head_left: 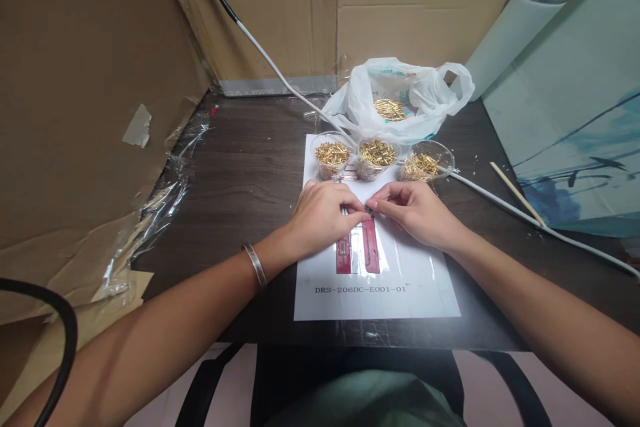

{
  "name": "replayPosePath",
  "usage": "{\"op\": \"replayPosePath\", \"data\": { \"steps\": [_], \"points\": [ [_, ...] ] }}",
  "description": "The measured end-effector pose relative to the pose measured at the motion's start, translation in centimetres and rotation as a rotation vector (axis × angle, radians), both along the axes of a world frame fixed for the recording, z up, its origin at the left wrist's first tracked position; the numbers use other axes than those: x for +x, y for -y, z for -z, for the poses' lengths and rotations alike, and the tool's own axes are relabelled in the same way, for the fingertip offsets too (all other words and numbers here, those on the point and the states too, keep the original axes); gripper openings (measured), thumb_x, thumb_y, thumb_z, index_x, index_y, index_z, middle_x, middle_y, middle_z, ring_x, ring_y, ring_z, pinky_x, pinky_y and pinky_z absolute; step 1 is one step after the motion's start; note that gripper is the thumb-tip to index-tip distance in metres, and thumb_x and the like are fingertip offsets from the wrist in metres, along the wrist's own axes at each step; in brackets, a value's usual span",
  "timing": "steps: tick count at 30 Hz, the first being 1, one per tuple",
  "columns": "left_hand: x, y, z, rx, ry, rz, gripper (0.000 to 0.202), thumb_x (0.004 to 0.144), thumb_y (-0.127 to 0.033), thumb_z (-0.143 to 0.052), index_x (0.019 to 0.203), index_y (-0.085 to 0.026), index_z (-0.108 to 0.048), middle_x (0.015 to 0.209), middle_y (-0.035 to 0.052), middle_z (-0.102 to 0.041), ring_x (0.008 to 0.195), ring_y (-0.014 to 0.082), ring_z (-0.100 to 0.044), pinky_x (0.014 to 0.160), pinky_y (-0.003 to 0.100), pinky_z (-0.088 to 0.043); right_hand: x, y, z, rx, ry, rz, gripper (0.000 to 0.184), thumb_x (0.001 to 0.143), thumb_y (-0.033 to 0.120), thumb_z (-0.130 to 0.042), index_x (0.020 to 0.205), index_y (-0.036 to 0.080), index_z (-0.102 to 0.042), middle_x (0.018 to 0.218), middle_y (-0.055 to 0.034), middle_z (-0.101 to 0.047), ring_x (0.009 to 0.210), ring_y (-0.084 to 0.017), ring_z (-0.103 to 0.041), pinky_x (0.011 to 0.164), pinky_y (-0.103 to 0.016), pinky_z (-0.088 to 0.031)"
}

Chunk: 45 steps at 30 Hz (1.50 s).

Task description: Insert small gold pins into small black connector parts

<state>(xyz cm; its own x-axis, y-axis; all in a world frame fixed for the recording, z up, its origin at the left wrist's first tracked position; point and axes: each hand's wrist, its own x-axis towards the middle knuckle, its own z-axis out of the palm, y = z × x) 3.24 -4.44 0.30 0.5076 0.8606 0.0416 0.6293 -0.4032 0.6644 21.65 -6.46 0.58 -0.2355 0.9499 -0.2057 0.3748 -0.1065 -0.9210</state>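
Observation:
My left hand (327, 213) and my right hand (415, 210) meet above a printed white sheet (400, 293). Both are closed in a pinch at a small dark piece (369, 209) between the fingertips, too small to name. Just below the fingers, the sheet shows two red printed shapes (371, 247) and the text "DRS-206DC-E001-01". Right behind my hands stand three clear plastic cups: a left cup (332, 153), a middle cup (379, 157) and a right cup (427, 159). Small gold-coloured metal pins fill them, the right one less than the others.
A white plastic bag (350, 97) behind the cups holds more gold pins (391, 109). A white cable (280, 73) crosses the dark table (240, 147) behind the cups. A thin wooden stick (517, 193) lies at the right. Cardboard walls (270, 20) stand at the back and left.

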Motion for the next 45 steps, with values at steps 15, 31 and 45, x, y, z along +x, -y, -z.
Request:
{"op": "replayPosePath", "data": {
  "steps": [15, 31, 45],
  "points": [
    [-0.06, -0.02, 0.12, 0.001, -0.014, 0.004, 0.007, 0.078, -0.025, -0.073, 0.072, -0.023, -0.075, 0.081, -0.0024, -0.074, 0.085, 0.0190, -0.064, 0.080, 0.037, -0.036, 0.06, 0.24, 0.64, 0.097, 0.065, -0.038, 0.023, 0.082, 0.035, -0.064, 0.077, 0.013, -0.069, 0.063, -0.0026, -0.062, 0.052, -0.010, -0.042, 0.047, -0.024, -0.028],
    [-0.28, -0.16, 0.14, -0.007, 0.044, 0.039, 0.007, 0.080, -0.022, -0.072, 0.073, -0.022, -0.075, 0.080, -0.0007, -0.075, 0.082, 0.0181, -0.064, 0.079, 0.035, -0.041, 0.19, 0.34, 0.78, 0.099, 0.059, -0.036, 0.022, 0.083, 0.034, -0.065, 0.076, 0.013, -0.068, 0.058, 0.0000, -0.057, 0.049, -0.008, -0.040, 0.045, -0.023, -0.025],
    [-0.25, -0.13, 0.20, -0.005, 0.047, 0.042, 0.009, 0.081, -0.022, -0.071, 0.073, -0.022, -0.075, 0.081, -0.0014, -0.074, 0.082, 0.0176, -0.063, 0.079, 0.034, -0.041, -0.04, 0.63, 0.80, -0.001, -0.060, -0.032, 0.021, 0.083, 0.035, -0.067, 0.078, 0.016, -0.060, 0.054, 0.0007, -0.057, 0.048, -0.011, -0.052, 0.044, -0.023, -0.039]
  ]
}}
